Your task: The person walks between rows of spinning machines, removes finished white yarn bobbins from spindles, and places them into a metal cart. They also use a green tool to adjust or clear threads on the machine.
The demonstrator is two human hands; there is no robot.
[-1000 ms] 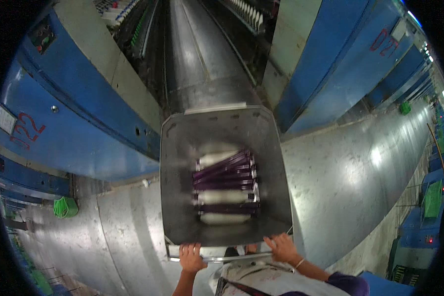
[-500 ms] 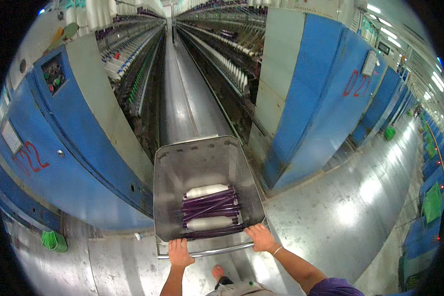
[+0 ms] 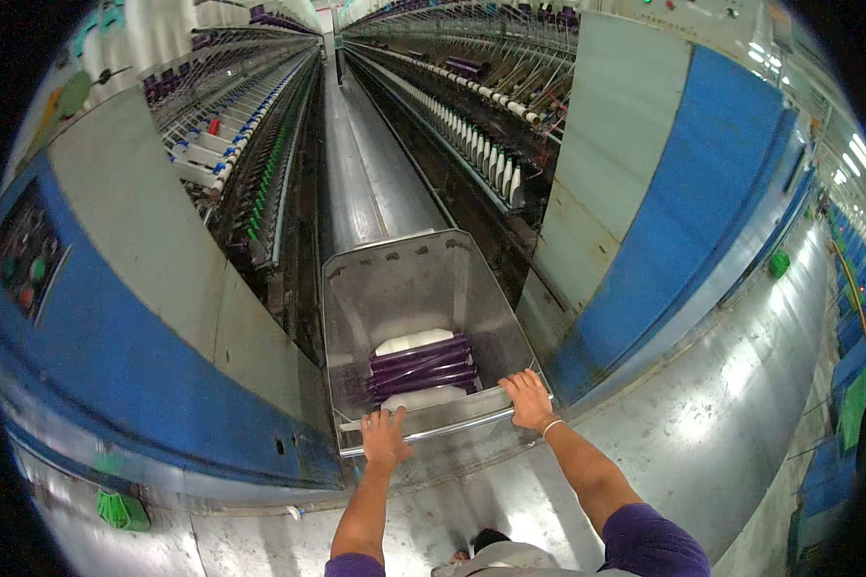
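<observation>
A grey metal cart (image 3: 399, 288) with a deep open bin stands in front of me, at the mouth of a narrow aisle. Several purple bobbin tubes (image 3: 421, 363) and two bobbins wound with white yarn (image 3: 414, 341) lie in its bottom. My left hand (image 3: 385, 438) rests on the cart's handle bar (image 3: 462, 423), fingers spread forward over the near rim and thumb apart. Against the bar's right end and the rim lies my right hand (image 3: 527, 399), its fingers stretched out; its thumb is hidden. Neither hand wraps round the bar.
Blue and cream machine end cabinets flank the aisle, one on the left (image 3: 164, 365) and one on the right (image 3: 635, 183). Rows of white bobbins (image 3: 486, 154) line both sides. A metal floor strip (image 3: 356, 183) runs between them. A green basket (image 3: 122, 511) sits at lower left.
The cart and I have moved forward into the aisle, so the cabinets look nearer. My fingers, curled round the bar before, are now stretched over the rim. My arms reach farther out.
</observation>
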